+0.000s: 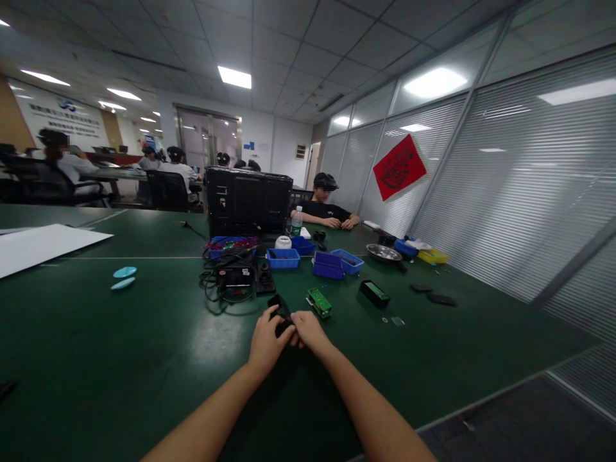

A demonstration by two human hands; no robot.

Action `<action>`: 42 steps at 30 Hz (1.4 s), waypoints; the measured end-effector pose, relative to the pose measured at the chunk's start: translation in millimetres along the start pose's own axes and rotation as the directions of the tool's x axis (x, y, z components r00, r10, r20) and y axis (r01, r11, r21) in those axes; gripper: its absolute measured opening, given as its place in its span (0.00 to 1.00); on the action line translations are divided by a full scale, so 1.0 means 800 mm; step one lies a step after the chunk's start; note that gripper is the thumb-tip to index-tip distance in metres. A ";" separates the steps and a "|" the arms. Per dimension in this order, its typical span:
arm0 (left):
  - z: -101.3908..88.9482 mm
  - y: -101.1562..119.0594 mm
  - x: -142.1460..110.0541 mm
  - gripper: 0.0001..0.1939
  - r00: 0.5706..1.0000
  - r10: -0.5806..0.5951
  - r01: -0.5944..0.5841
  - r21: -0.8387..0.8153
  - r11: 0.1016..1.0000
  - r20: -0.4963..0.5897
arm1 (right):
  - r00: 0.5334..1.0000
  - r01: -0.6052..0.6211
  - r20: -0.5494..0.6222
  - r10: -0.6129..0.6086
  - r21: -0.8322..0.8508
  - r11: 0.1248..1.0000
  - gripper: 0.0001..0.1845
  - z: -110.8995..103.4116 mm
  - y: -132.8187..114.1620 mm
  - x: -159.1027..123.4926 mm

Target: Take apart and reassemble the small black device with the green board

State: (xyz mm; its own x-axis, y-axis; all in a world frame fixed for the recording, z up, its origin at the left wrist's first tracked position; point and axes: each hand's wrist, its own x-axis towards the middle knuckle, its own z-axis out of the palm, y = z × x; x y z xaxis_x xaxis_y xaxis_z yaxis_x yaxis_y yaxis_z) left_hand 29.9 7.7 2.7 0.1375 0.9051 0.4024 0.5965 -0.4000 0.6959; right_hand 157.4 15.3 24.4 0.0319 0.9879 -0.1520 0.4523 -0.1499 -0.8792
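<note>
Both my hands meet over the green table (120, 359), gripping one small black device (280, 308). My left hand (267, 341) wraps its fingers round the lower left side of the device. From the right, my right hand (308, 330) pinches it with closed fingers. The upper end of the black device sticks out above my fingers. A green circuit board (319, 302) lies just beyond my right hand. A black box with a green top (374, 293) rests further right.
Several blue bins (283, 258), a tangle of cables (226, 279), a black computer case (248, 202) and a metal bowl (384, 253) stand behind. White sheet (43, 247) at left. A person sits across the table (325, 208); others sit far left.
</note>
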 end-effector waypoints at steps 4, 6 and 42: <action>-0.008 0.002 0.002 0.12 0.999 0.035 -0.035 0.020 0.999 -0.005 | 0.870 0.101 -0.367 -0.329 -0.520 0.848 0.14 -0.038 -0.007 -0.004; -0.008 0.004 0.000 0.10 0.999 0.046 -0.046 0.021 0.999 -0.003 | 0.793 0.049 -0.461 -0.397 -0.602 0.797 0.14 -0.053 -0.005 -0.002; -0.005 -0.003 -0.001 0.42 0.953 0.165 -0.178 0.027 0.984 0.255 | 0.911 0.169 -0.270 -0.312 -0.448 0.878 0.18 -0.056 0.035 0.041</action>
State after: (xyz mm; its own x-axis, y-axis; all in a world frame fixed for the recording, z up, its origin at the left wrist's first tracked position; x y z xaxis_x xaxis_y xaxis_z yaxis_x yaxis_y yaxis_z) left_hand 25.1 7.3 2.8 0.4312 0.8330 0.3466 0.5837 -0.5505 0.5969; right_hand 211.1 45.1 14.7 0.1284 0.9575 0.2581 0.8015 0.0531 -0.5956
